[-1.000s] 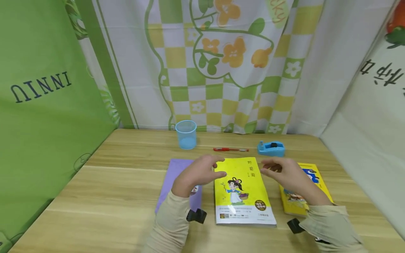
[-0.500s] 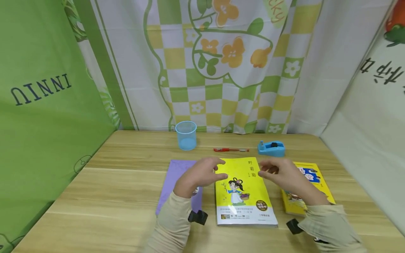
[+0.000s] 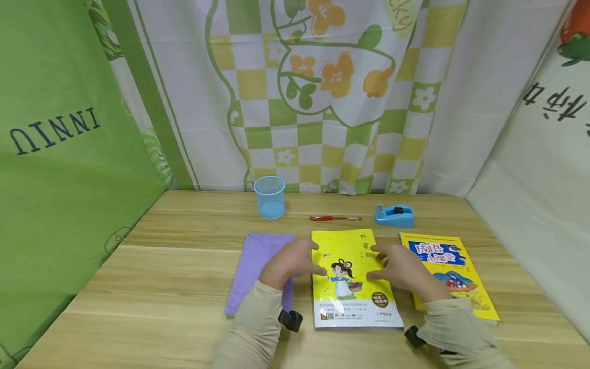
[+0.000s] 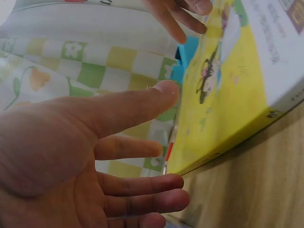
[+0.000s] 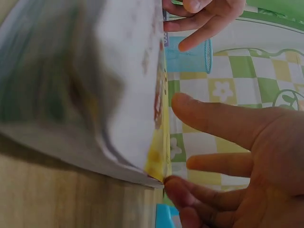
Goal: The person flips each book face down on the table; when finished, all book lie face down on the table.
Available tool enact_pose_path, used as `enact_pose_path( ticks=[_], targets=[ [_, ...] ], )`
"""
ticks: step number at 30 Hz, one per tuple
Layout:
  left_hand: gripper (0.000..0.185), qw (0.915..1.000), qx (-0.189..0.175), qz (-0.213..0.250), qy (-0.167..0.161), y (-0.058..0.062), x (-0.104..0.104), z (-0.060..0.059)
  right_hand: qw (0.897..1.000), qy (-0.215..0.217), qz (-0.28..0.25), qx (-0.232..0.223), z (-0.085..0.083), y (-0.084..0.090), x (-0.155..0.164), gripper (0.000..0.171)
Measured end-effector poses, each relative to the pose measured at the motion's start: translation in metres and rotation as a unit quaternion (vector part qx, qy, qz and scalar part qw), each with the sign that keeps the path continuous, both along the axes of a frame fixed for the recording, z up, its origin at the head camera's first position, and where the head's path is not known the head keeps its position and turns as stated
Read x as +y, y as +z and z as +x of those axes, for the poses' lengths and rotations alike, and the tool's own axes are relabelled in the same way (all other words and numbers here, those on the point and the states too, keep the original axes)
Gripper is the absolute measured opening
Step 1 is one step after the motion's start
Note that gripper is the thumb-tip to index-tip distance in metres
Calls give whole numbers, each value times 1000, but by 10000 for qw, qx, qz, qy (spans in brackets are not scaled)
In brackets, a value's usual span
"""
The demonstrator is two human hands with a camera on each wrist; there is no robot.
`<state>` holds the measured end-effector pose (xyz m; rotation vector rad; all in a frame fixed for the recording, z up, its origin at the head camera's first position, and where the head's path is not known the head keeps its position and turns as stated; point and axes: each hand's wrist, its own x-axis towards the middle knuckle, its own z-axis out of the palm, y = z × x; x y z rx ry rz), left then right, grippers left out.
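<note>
Both hands have come down, left hand (image 3: 291, 262) and right hand (image 3: 400, 269) open, empty, either side of the yellow book (image 3: 351, 279) lying lengthways between them.

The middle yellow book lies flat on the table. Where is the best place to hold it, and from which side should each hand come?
Probably by its two long edges. The yellow book lies flat and closed on the wooden table, so the left hand would come from its left edge and the right hand from its right edge, fingers slipping under. The purple book lies close on the left, leaving less room there.
</note>
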<state>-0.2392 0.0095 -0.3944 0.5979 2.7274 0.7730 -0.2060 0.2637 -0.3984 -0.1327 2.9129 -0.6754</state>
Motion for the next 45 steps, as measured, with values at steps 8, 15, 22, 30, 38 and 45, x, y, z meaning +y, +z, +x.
enact_pose_path(
  ticks=[8,15,22,30,38,45],
  targets=[
    [64,9990,-5,-340,295,-11,7,-2,9992,-110,340,-174,1,-2,-5,76],
    [64,9984,-35,-379,414,-15,14,1,9984,-163,470,-278,2,-3,-8,75],
    [53,9974,-102,-154,698,-14,19,4,9986,-214,405,-272,4,-4,-9,73],
    [62,9948,-194,47,999,-15,22,5,9985,-246,463,-122,5,-3,-13,72],
    [66,9745,-991,1607,1215,-15,18,5,9985,-160,523,-38,8,-2,-14,67],
    [40,9451,-1493,2530,1431,-14,15,0,9988,-109,473,-94,7,1,-13,67]
  ],
)
